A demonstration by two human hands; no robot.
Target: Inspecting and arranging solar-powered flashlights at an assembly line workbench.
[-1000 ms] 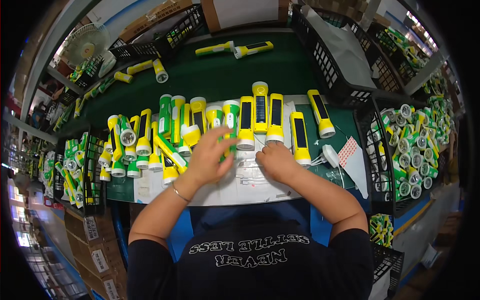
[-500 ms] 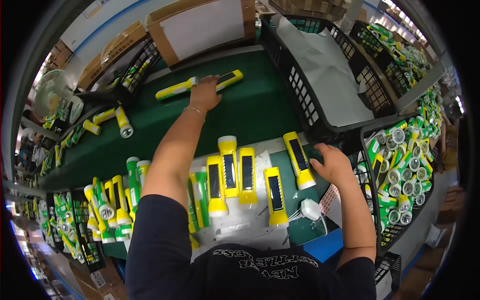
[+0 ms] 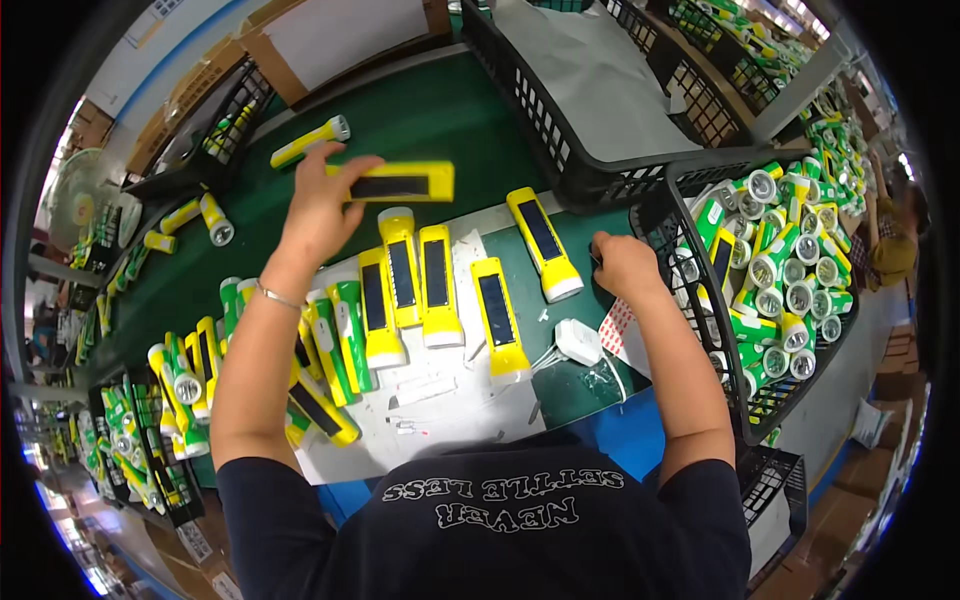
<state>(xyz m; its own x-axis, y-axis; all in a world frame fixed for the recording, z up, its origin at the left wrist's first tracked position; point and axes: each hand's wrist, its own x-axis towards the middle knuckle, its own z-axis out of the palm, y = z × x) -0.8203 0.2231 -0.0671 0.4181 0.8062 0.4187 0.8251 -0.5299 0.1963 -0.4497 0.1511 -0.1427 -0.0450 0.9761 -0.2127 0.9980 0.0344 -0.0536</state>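
Observation:
My left hand (image 3: pixel 322 208) is closed around the head end of a yellow flashlight (image 3: pixel 428 181) with a dark solar panel, raised over the green belt. Another yellow flashlight (image 3: pixel 302 145) lies just beyond that hand. In front of me several yellow flashlights rest panel-up, among them one in the middle (image 3: pixel 496 315) and one farther right (image 3: pixel 543 240). Beside the latter, my right hand (image 3: pixel 628 270) is curled shut; a bit of something dark shows at its fingertips, too small to name. Green-and-yellow flashlights (image 3: pixel 325 350) lie partly behind my left forearm.
A white plug-like block (image 3: pixel 577 342) with cables lies near a red-and-white sheet (image 3: pixel 622 328). At right stands a black crate (image 3: pixel 740 400) full of flashlights; behind it, a black crate lined with grey sheet (image 3: pixel 600 90). Another filled crate (image 3: pixel 160 450) is at left.
My left hand has picked a flashlight up off the belt and brought it nearer. My right hand has gone from spread fingers to curled. The view has shifted.

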